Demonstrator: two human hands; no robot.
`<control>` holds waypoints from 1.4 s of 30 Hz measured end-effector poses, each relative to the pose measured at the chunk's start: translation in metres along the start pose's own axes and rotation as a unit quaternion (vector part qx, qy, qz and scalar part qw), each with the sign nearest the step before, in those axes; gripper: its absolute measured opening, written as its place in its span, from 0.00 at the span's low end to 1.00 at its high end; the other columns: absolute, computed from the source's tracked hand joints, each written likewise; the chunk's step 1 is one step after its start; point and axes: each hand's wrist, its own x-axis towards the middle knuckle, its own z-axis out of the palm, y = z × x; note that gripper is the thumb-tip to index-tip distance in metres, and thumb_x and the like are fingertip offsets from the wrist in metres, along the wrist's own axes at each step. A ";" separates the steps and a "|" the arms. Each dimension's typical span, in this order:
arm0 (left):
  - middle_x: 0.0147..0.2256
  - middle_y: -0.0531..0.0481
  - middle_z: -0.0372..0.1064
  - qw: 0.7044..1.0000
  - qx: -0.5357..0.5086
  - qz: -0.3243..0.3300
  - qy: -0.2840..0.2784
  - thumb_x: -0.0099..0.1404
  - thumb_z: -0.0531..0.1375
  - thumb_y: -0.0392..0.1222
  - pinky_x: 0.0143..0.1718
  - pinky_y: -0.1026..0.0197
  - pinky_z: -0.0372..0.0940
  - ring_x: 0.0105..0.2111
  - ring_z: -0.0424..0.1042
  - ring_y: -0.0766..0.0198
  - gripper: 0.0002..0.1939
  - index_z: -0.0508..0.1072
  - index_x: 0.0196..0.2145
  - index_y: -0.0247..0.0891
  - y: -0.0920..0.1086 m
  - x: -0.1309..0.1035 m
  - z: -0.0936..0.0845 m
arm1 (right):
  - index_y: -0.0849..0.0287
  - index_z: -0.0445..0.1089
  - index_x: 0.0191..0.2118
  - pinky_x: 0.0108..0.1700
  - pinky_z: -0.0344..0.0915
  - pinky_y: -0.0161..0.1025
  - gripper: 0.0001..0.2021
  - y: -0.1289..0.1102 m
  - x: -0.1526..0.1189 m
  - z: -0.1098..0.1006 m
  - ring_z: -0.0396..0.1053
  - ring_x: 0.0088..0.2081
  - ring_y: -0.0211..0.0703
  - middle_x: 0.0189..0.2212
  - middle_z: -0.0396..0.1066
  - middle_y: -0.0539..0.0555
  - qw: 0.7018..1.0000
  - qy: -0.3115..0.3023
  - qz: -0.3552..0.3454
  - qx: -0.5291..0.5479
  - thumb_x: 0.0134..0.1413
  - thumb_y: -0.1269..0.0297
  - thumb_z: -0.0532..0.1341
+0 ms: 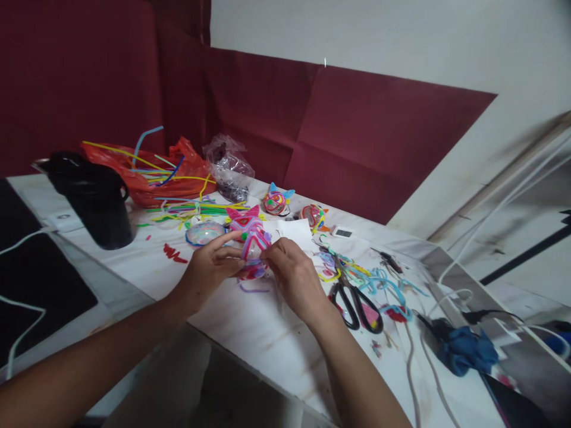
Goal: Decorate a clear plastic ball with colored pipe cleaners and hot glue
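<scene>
Dark red sheeting (352,137) covers the lower part of a pale wall (392,41) behind a white marbled table (276,345). At the far left of the table, an orange-red plastic bag (187,153) lies open, with thin yellow, blue and pale stems (165,178) in and across it. Beside it, a crumpled clear bag (238,172) holds something dark, too blurred to name. A black jug (107,208) stands near the red bag, its contents hidden.

The craft piece (255,241) is between the two hands, over the near middle of the table. It is mostly pink, with purple lines, a small green spot, pointed pink parts at the top and a paler, shinier patch lower down. Just left of it lies a clear, rounded piece (205,233) with a blue rim; two colourful round pieces (275,202), one with blue ears, sit farther back. Black-handled scissors (349,285) lie to the right among tangled blue and yellow strands (379,279).

The left hand (207,270) has its fingers slightly spread and curved round the craft piece's left side, gripping it. The right hand (292,273) is nearly closed, thumb and fingertips bunched in a narrow pinch at its right edge
</scene>
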 end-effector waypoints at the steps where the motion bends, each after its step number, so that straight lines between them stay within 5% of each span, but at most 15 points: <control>1: 0.31 0.51 0.79 1.000 0.003 0.001 -0.002 0.44 0.76 0.37 0.33 0.60 0.75 0.30 0.79 0.57 0.33 0.76 0.50 0.41 0.000 -0.001 0.001 | 0.55 0.76 0.42 0.42 0.67 0.41 0.14 0.000 0.000 0.000 0.69 0.41 0.48 0.36 0.71 0.56 1.000 -0.006 -0.004 -0.022 0.69 0.70 0.52; 16: 0.29 0.53 0.78 1.000 0.028 -0.005 -0.009 0.44 0.75 0.38 0.31 0.57 0.72 0.29 0.78 0.56 0.30 0.78 0.47 0.46 -0.003 0.000 0.005 | 0.57 0.75 0.38 0.38 0.60 0.41 0.12 -0.002 0.000 0.003 0.65 0.37 0.47 0.34 0.69 0.55 0.993 -0.014 -0.034 -0.114 0.68 0.71 0.55; 22: 0.29 0.52 0.78 0.998 0.063 0.000 0.009 0.45 0.72 0.39 0.34 0.58 0.72 0.30 0.77 0.58 0.38 0.72 0.56 0.37 -0.003 -0.002 0.005 | 0.59 0.74 0.41 0.38 0.66 0.38 0.09 0.006 -0.004 0.012 0.70 0.36 0.44 0.34 0.71 0.56 0.992 0.077 -0.051 0.086 0.65 0.74 0.56; 26: 0.29 0.53 0.77 0.998 0.055 0.000 0.010 0.46 0.71 0.37 0.33 0.59 0.72 0.29 0.77 0.60 0.38 0.70 0.56 0.35 -0.002 -0.003 0.004 | 0.59 0.75 0.43 0.38 0.70 0.37 0.08 0.013 -0.006 0.011 0.72 0.33 0.42 0.36 0.75 0.55 0.975 0.109 0.010 0.195 0.60 0.74 0.62; 31: 0.27 0.55 0.76 0.999 0.047 0.005 0.018 0.45 0.72 0.37 0.30 0.59 0.73 0.28 0.77 0.59 0.36 0.72 0.54 0.38 -0.002 -0.004 0.004 | 0.57 0.78 0.39 0.36 0.69 0.36 0.07 0.017 -0.009 0.013 0.73 0.31 0.41 0.33 0.77 0.52 0.954 0.109 0.087 0.264 0.56 0.73 0.65; 42: 0.27 0.54 0.76 0.998 0.065 0.009 0.023 0.42 0.72 0.40 0.30 0.58 0.74 0.29 0.78 0.56 0.37 0.73 0.53 0.38 -0.002 -0.003 0.005 | 0.56 0.80 0.33 0.33 0.64 0.36 0.05 0.015 -0.008 0.017 0.68 0.28 0.40 0.29 0.75 0.52 0.942 0.101 0.134 0.292 0.54 0.67 0.65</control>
